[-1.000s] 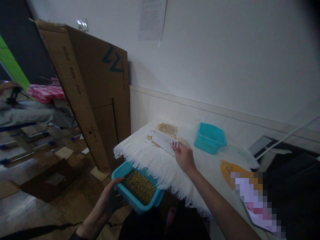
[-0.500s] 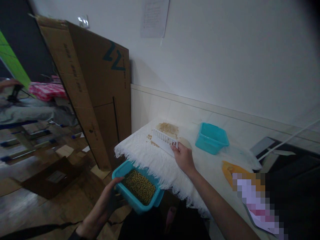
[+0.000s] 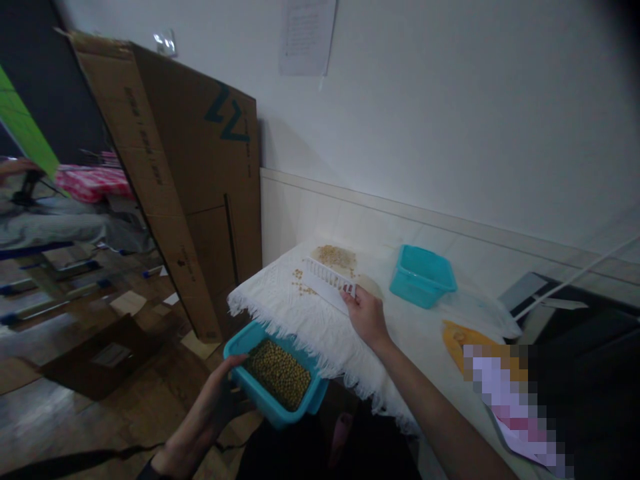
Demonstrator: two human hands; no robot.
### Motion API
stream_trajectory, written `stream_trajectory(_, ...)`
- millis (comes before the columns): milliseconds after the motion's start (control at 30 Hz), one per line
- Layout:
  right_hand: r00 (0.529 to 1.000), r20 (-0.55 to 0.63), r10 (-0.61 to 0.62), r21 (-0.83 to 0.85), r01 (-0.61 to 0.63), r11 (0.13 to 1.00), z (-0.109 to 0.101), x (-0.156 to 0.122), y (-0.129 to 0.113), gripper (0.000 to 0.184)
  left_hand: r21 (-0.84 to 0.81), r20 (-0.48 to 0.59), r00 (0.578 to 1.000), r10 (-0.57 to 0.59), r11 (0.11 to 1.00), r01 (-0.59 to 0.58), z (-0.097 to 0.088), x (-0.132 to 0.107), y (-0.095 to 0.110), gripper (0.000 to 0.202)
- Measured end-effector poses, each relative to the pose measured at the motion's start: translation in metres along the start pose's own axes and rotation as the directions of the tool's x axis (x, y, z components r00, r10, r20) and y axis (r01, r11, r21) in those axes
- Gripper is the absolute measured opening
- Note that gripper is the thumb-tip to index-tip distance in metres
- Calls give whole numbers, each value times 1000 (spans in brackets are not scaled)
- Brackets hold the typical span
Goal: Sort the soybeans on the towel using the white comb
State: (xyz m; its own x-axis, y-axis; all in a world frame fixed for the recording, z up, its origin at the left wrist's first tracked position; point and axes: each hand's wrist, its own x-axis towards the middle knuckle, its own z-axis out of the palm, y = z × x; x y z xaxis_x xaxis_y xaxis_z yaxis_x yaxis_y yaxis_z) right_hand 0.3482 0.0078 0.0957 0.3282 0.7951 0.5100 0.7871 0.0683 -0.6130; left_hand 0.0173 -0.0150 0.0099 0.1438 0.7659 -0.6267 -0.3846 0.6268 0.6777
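Note:
My left hand [image 3: 213, 393] grips the left side of a teal plastic bin [image 3: 315, 399], thumb over its rim, at the table's front edge. Yellowish-green beans [image 3: 280, 373] cover the bin's bottom; the bin tilts a little. A long white plastic piece with a row of slots [image 3: 320, 281] is in my right hand [image 3: 367, 317], pinched at its right end and held low over the white fringed cloth [image 3: 275, 293]. Loose beans [image 3: 305, 287] lie on the cloth on the near side of this piece, and a larger pile [image 3: 335, 255] lies behind it.
A second teal bin [image 3: 423, 277] stands to the right near the wall. An orange packet [image 3: 455, 337] and a clear plastic bag [image 3: 485, 313] lie farther right. A tall cardboard box [image 3: 200, 180] rises at the left. Someone's hand [image 3: 20, 165] shows at the far left.
Both hands keep nearly the same places, the left on the bin and the right on the slotted piece. Beans on the near side of the piece look slightly more spread out.

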Motion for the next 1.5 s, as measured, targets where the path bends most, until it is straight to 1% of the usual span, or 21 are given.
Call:
stream_trajectory(167, 1000, 27, -14, 61, 12, 998, -2, -4, -1, 23, 12, -31, 999, -9, 1000, 10, -1, 3, -1, 43)
stream_trajectory(300, 1000, -3, 3, 13, -3, 1000, -4, -2, -2, 22, 11, -23, 1000, 2, 1000, -2, -1, 4, -2, 44)
stream_trajectory(400, 1000, 4, 17, -15, -17, 1000, -2, -2, -3, 22, -3, -26, 1000, -9, 1000, 9, 0, 3, -2, 40)
stream_trajectory(600, 999, 32, -11, 26, 10, 1000, 1, -6, -7, 25, 0, -24, 1000, -6, 1000, 6, 2, -2, 2, 34)
stream_trajectory(767, 1000, 17, -8, 20, 8, 1000, -7, -16, -7, 27, 2, 24, 999, -28, 1000, 28, 0, -3, 6, 36)
stream_trajectory(900, 1000, 4, 10, 31, -10, 999, -15, -30, -2, 29, 3, -12, 1000, -21, 1000, 21, 3, -6, 7, 34)
stream_trajectory(1033, 1000, 6, 17, 79, -17, 997, -20, -41, 2, 33, -3, 4, 1000, 10, 1000, -10, 3, -8, 5, 36)
stream_trajectory(1133, 1000, -7, 17, 92, -17, 996, -21, -42, 4, 34, 5, 11, 1000, 10, 1000, -10, 1, -7, 4, 41)
stream_trajectory(1233, 1000, -14, 24, 83, -23, 996, -23, -41, 7, 35, 4, 14, 1000, 2, 1000, -2, 0, -4, 3, 41)
stream_trajectory(1400, 1000, 22, 20, 115, -22, 993, -23, -40, 7, 33, -12, 10, 1000, -10, 1000, 10, 2, -6, 4, 36)
stream_trajectory(1500, 999, 33, 8, 138, -13, 990, -23, -41, 5, 33, -4, 17, 1000, 4, 1000, -4, 2, -7, 4, 38)
